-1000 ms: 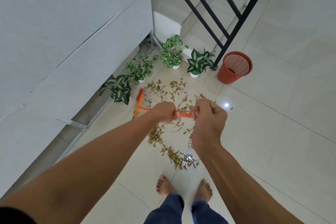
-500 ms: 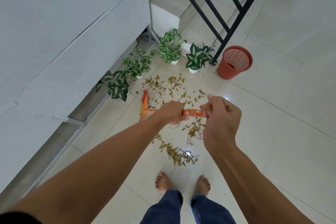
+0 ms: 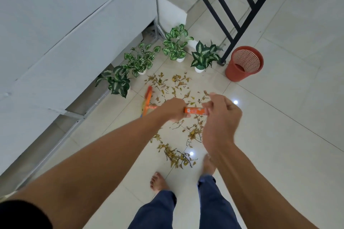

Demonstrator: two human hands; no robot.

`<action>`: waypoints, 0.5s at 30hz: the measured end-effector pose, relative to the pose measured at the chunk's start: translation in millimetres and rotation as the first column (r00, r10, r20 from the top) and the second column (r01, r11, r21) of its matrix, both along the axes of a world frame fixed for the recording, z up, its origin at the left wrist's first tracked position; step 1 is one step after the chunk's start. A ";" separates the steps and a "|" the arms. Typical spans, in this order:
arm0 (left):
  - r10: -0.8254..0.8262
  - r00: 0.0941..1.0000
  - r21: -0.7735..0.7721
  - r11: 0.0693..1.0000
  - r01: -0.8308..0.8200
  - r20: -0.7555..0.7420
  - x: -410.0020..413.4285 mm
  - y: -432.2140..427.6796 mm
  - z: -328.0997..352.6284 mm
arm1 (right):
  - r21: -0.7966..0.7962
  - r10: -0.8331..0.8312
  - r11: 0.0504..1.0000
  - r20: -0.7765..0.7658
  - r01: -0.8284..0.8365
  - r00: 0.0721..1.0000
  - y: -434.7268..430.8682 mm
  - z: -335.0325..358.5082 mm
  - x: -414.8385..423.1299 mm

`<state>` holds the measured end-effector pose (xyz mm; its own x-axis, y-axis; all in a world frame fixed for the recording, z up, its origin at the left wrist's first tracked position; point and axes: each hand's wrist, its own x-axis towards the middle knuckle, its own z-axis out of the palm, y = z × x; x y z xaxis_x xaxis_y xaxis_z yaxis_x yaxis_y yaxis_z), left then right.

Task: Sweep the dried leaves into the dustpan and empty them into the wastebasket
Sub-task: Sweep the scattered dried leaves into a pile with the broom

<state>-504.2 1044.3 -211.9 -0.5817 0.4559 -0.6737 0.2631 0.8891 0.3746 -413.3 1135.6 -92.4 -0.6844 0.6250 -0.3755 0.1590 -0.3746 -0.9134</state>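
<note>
Left hand and right hand both grip the orange broom handle, broom head on the floor beside dried leaves strewn near the wastebasket; short, low strokes toward the wastebasket should, in my judgement, heap them, no dustpan being visible.

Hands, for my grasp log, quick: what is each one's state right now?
Left hand: closed round the orange broom handle.
Right hand: closed round the same handle's top end.
</note>
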 end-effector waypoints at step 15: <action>0.102 0.995 -0.120 0.987 -0.103 -0.011 -41.7 67.1 6.8 | -0.050 0.124 0.991 -0.039 -0.126 0.992 73.3 -16.0 -53.7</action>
<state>-545.9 1111.3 -205.2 -0.6247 0.3096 -0.7169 0.1700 0.9499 0.2621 -467.0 1208.9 -108.4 -0.7694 0.5139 -0.3794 0.1755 -0.4010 -0.8991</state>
